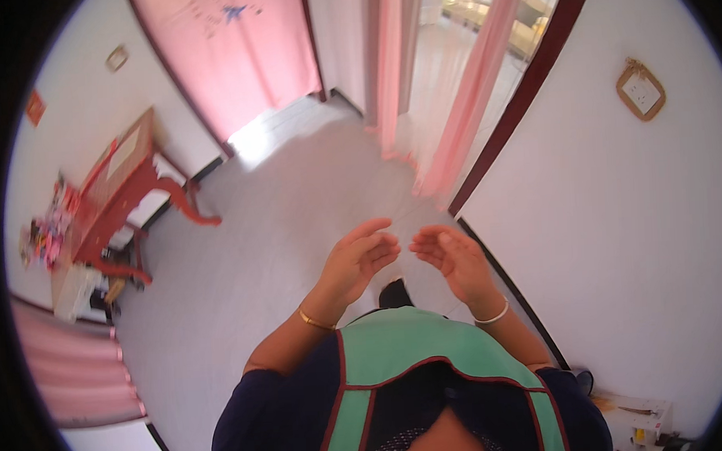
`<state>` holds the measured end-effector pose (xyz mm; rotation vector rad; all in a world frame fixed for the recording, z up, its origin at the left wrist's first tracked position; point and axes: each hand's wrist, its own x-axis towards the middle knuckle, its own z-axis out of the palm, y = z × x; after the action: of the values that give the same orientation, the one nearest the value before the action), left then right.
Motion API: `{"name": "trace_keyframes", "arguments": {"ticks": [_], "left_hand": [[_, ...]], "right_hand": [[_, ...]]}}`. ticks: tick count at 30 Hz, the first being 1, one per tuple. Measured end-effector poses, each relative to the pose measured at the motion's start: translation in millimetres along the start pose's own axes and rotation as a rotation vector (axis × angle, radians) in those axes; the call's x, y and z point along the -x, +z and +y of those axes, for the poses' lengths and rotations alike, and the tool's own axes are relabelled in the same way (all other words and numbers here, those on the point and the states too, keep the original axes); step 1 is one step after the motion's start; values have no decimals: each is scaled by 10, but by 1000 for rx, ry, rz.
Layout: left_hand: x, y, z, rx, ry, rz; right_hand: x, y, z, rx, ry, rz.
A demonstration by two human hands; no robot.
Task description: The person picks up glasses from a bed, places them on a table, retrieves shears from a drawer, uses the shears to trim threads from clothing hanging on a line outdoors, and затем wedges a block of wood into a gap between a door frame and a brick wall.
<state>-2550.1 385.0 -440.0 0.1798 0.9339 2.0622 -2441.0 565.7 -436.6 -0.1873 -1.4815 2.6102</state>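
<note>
My left hand (357, 256) is raised in front of my body, fingers bent loosely and apart from the thumb, with nothing in it. Facing it across a small gap is my right hand (453, 262), its fingers also stretched and slightly curved around bare air. A gold bracelet (315, 320) circles the left wrist and a pale bangle (494, 311) the right one. Below both hands is the green apron (418, 340) with dark red trim that I wear over dark clothes. One dark shoe (395, 294) shows beneath the hands on the grey floor.
A red-brown wooden table (129, 183) with curved legs stands at the left wall, colourful items (53, 223) on its end. Ahead hangs a pink door curtain (245, 57); sheer pink curtains (461, 116) frame another doorway. A white wall (618, 214) runs along the right, with a small shelf (639, 415) low down.
</note>
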Motion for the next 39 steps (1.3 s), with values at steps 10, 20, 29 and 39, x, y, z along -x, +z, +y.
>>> {"name": "trace_keyframes", "arguments": {"ticks": [10,20,29,39], "left_hand": [[-2511,-320,1259,22,44,38],[-5476,-670,2401,-50,-129,-166],[-7440,-178,2770,-60,-202,-284],[-6977,-964,3392,123,222,221]], "right_hand": [[-2976,-439,-861,87,22,-118],[-5406,-1142,-1342,149,-29,73],[-6800,-1975,-2019,37,-153,245],[-8208,-1417,-1637,-3,178,-245]]}}
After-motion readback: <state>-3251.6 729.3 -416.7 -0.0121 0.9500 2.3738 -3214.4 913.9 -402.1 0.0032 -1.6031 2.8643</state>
